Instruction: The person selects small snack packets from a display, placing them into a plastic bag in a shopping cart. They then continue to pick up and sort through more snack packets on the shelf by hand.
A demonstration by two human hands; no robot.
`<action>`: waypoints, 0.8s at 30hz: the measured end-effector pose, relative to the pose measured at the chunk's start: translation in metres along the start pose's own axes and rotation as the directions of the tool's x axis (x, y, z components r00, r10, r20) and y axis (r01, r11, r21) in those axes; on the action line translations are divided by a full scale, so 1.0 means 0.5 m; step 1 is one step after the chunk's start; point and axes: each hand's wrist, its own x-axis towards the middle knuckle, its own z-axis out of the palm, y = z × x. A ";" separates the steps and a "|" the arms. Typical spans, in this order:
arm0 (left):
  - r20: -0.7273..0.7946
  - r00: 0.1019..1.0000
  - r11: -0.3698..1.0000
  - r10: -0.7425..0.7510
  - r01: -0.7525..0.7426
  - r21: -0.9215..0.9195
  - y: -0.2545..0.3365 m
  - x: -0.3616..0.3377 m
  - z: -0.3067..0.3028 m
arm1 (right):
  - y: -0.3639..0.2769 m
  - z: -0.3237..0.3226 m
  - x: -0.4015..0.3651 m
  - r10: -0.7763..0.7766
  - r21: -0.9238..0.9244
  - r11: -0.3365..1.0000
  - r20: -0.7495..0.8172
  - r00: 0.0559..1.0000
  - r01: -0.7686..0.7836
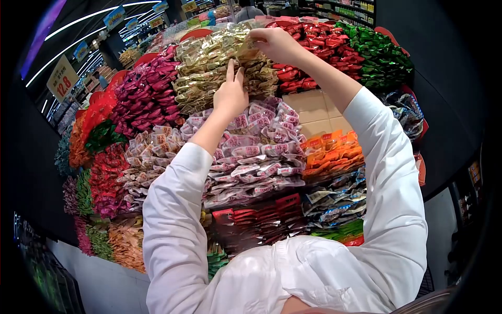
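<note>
At the far side of the display, rows of gold snack packets (204,78) stand packed together. My right hand (274,43) is closed at their upper right edge, its thumb and fingers pinching a gold packet (247,49). My left hand (230,97) lies lower and to the left, with index and middle fingers stretched out onto the gold rows. Its other fingers are partly hidden. Below my left wrist are white and pink packets (256,167). Red packets (319,47) lie beside my right hand, and purple packets (146,91) fill the section left of the gold ones.
Green packets (379,55) stand at the far right. Bare tan boxes (311,110) show under my right forearm, with orange packets (332,154) nearer me. Dark red packets (256,225) lie close to my body. A price sign (63,78) reading 12.8 stands at left.
</note>
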 end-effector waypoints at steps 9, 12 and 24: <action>-0.255 0.960 0.993 0.118 -0.111 0.042 -0.024 -0.013 0.057 | 0.016 0.077 -0.013 -0.058 -0.239 0.968 0.068 0.996 0.072; -0.189 0.980 0.998 0.060 -0.065 -0.021 -0.022 -0.014 0.053 | 0.019 0.105 -0.026 -0.070 -0.282 0.953 0.145 0.987 0.109; -0.219 0.969 0.993 0.116 -0.121 -0.011 -0.042 -0.010 0.059 | -0.011 0.133 -0.071 0.031 -0.285 0.958 0.082 0.996 -0.006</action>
